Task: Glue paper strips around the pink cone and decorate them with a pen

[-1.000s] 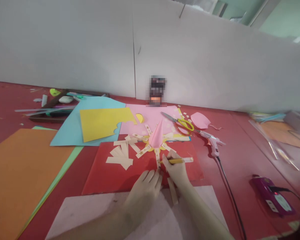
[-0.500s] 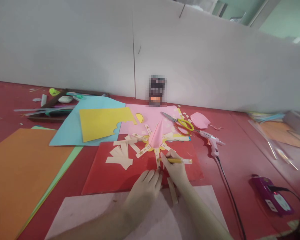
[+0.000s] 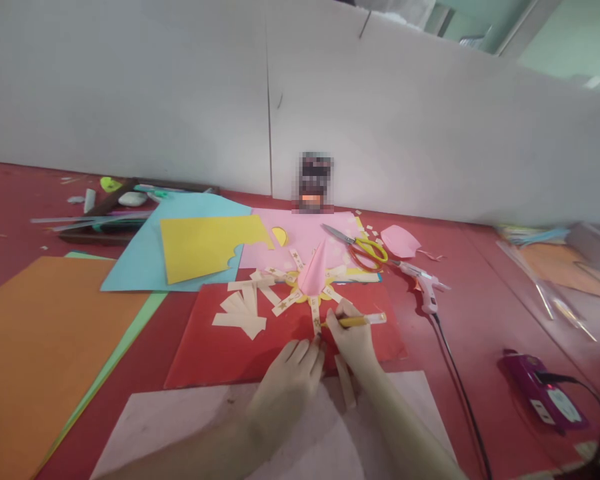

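Observation:
My right hand (image 3: 353,340) grips a yellow pen (image 3: 361,321), its tip on a cream paper strip (image 3: 315,316) that sticks out of a paper craft. The craft is a pink cone (image 3: 314,269) on a yellow disc with several cream strips fanned around it. My left hand (image 3: 286,383) lies flat with fingers stretched, its fingertips pressing the near end of that strip on the red sheet (image 3: 220,347). A pile of loose cream strips (image 3: 243,310) lies to the left on the red sheet.
Yellow-handled scissors (image 3: 363,245) and a glue gun (image 3: 425,283) with a black cord lie to the right. Blue (image 3: 135,263), yellow (image 3: 203,247), orange (image 3: 40,347) and pink (image 3: 300,233) sheets cover the table. A purple power strip (image 3: 545,393) sits at the right. A white partition (image 3: 280,93) stands behind.
The pen and my right hand shifted only slightly over the strip; my left hand stays in place.

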Motion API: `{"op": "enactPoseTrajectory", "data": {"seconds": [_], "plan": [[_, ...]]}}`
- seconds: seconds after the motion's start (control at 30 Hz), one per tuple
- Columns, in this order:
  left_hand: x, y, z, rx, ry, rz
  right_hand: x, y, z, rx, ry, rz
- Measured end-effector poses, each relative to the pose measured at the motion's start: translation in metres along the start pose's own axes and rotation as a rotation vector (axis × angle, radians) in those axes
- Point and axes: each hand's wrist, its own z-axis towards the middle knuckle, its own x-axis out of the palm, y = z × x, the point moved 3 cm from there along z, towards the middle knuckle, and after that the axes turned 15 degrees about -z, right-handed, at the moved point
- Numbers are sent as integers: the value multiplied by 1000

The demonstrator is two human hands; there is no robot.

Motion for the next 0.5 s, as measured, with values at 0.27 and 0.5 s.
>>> {"op": "enactPoseTrajectory", "data": {"seconds": [0.27,0.5], "plan": [[1,0,-1,-4,-16,7,1,-2,0,26,22,6],[1,0,-1,6,2,2,0,0,1,35,74,32]]}}
